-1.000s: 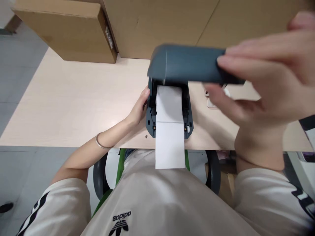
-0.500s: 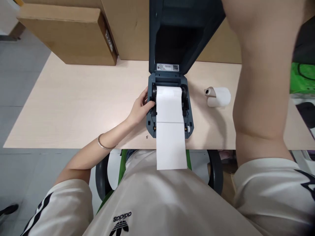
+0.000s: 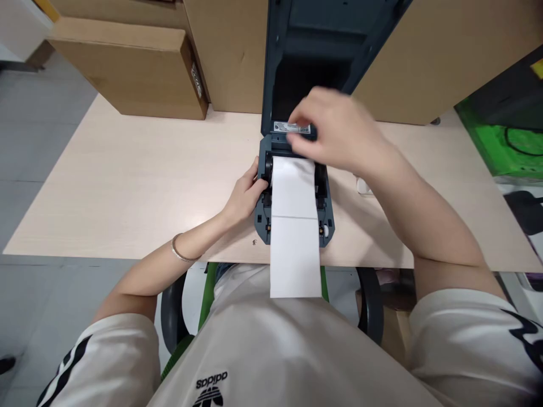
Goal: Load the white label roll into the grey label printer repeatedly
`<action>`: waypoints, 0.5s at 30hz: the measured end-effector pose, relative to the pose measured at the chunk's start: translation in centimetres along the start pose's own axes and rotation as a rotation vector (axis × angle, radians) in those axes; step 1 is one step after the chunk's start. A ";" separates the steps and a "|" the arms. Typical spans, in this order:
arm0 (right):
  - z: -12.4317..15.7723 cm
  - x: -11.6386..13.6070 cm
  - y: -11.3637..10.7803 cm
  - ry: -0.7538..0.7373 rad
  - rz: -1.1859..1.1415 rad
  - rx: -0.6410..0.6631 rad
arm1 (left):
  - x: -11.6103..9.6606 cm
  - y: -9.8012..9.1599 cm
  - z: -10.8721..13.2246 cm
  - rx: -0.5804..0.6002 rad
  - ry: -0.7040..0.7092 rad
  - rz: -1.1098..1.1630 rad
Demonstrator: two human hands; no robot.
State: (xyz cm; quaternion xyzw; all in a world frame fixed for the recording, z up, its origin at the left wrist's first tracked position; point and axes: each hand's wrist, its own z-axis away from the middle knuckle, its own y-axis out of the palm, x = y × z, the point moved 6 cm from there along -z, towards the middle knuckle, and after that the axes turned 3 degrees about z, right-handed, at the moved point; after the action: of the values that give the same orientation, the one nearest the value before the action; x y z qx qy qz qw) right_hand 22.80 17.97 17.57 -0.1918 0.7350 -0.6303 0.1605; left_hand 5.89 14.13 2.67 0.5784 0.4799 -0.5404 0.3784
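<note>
A dark blue-grey label printer point(image 3: 262, 221) stands on the table with its lid point(image 3: 326, 37) tipped up and back. White label paper point(image 3: 294, 243) lies in its bay, and the loose strip hangs over the table's front edge. My left hand point(image 3: 242, 198) grips the printer's left side, thumb over the rim and fingers against the outside. Slightly blurred, my right hand point(image 3: 337, 127) hovers above the back of the printer near the lid hinge. Its thumb and forefinger are apart with nothing between them. A small white roll point(image 3: 363, 186) is mostly covered by my right forearm.
A flat cardboard box point(image 3: 127, 70) stands at the table's back left. Larger cardboard point(image 3: 235, 53) rises behind the printer. At the far right are a green item point(image 3: 504, 144) and a black cable. The pale wooden table point(image 3: 139, 181) ends just before my body.
My right hand has come down from above, out of view, to over the printer's hinge area. My left hand stays on the printer's side. The lid remains raised.
</note>
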 end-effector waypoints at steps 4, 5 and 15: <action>0.4 0.2 5.6 -0.011 -0.141 0.473 | 0.1 0.0 -0.1 -0.011 -0.032 -0.036; 0.3 0.1 6.3 0.007 -0.128 0.535 | 0.2 0.0 -0.1 -0.008 -0.044 -0.046; -0.4 0.6 7.5 0.020 -0.185 0.372 | -0.2 0.0 0.0 0.015 -0.024 -0.061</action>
State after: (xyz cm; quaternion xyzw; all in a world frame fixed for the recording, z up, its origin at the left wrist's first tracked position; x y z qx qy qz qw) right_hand 21.49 18.97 10.25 -0.2195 0.5866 -0.7691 0.1272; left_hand 5.92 14.05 2.90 0.5599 0.4884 -0.5621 0.3632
